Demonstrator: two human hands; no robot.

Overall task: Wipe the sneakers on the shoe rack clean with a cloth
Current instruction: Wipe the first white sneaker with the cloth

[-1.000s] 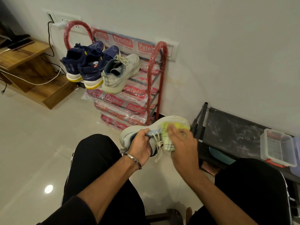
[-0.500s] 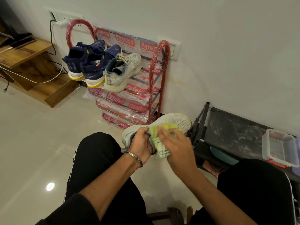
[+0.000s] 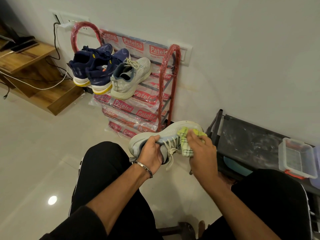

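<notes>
Wiping in hand: pale grey mesh sneaker with cream laces (image 3: 166,134) held above the lap, between the knees, off the rack, toe pointing right toward the wall.
Left hand (image 3: 152,151): fingers curled round the heel and collar of the held sneaker, steadying it.
Right hand (image 3: 200,148): fingers bent over a crumpled yellow-green checked cloth (image 3: 186,144), pressing it on the sneaker's forefoot, just beside the laces.
Progress, judged: one sneaker mid-wipe; its upper looks fairly clean, though sole and far side are hidden, so cannot tell.
Left to do, judged: three sneakers wait on the top shelf of the red metal shoe rack wrapped in printed plastic (image 3: 170,71): the matching pale grey sneaker (image 3: 129,78) and a pair of navy sneakers with yellow-edged soles (image 3: 93,70). Whether any are wiped already cannot be told.
Rack space: a free spot on the top shelf, right of the grey sneaker, fits the held one.
Surroundings: low black stand (image 3: 251,141) at right, dusty on top, carrying a clear plastic box with red clips (image 3: 296,156).
Further out: wooden stepped unit (image 3: 34,70) at left, cables trailing from the wall socket.
Obstruction: none seen between lap and rack; loose laces dangle near the cloth.
</notes>
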